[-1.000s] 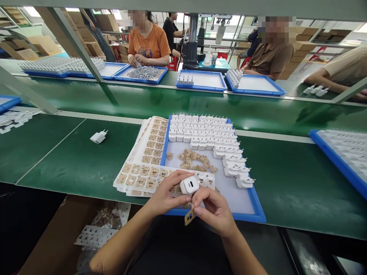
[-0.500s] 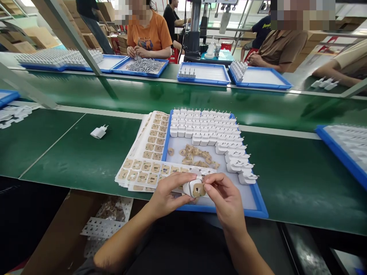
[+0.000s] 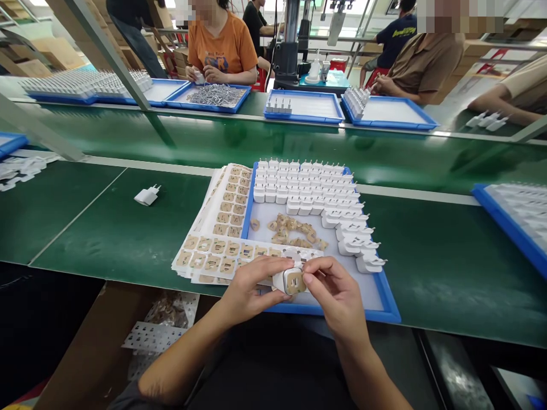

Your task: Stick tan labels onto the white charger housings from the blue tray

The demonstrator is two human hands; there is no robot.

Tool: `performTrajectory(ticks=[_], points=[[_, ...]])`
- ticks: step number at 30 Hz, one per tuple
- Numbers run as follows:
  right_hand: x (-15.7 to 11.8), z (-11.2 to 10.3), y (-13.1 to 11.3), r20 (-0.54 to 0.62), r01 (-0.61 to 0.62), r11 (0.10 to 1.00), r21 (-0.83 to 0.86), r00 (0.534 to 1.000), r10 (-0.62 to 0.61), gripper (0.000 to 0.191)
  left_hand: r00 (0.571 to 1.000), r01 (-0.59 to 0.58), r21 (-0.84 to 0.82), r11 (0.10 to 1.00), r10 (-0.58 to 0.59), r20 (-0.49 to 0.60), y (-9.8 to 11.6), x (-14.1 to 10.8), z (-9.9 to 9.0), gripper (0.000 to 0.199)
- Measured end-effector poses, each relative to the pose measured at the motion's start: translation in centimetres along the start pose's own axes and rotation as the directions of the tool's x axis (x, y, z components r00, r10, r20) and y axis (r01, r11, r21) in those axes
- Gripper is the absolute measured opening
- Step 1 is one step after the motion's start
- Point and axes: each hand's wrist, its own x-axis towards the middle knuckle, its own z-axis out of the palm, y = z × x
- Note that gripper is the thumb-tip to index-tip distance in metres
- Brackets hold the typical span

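My left hand (image 3: 252, 287) grips a white plug charger (image 3: 278, 281) by its sides between thumb and fingers, its end face turned toward me and to the right. On that face sits a tan adhesive sticker (image 3: 296, 289) with a cut-out in its middle. The thumb and forefinger of my right hand (image 3: 337, 293) pinch at the sticker's right edge. Beneath both hands lie a sheet of tan stickers (image 3: 212, 263) and a blue-rimmed tray (image 3: 387, 299). Rows of white chargers (image 3: 305, 185) stand in the tray, pins up, around a heap of loose tan pieces (image 3: 294, 230).
A single charger (image 3: 146, 196) lies on the green bench (image 3: 98, 228) to the left. More sticker sheets (image 3: 234, 199) are stacked beside the tray. At right is another blue tray (image 3: 513, 228). Across the line, a co-worker in orange (image 3: 222, 45) sits behind a tray of metal parts (image 3: 217, 95).
The sticker has shifted slightly on the charger's face, and its cut-out now shows a wider, lighter slot. My hands have barely moved. The co-worker in orange has moved their hands apart.
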Motion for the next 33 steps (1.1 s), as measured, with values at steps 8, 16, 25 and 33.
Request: performTrajectory(ticks=[8,16,25,33], points=[[-0.1,0.3,-0.3,-0.013,0.043,0.990,-0.138,0.999,-0.045,0.006,1.000,-0.024,0.022,0.999,0.023,0.006,0.0,0.1,0.0,0.049],[0.1,0.4,-0.7,0.003,0.061,0.978,-0.198,0.998,-0.061,0.006,0.999,-0.053,0.045,0.998,0.053,-0.001,0.1,0.2,-0.2,0.048],[0.2,0.7,-0.7,0.067,0.192,0.901,-0.389,0.981,-0.180,0.005,0.997,-0.083,0.059,0.995,0.083,-0.002,-0.1,0.0,-0.3,0.047],[-0.1,1.2,-0.1,0.138,0.093,0.980,-0.174,0.988,-0.069,0.027,0.967,-0.139,0.077,0.987,0.152,-0.203,-0.7,-0.7,0.8,0.046]])
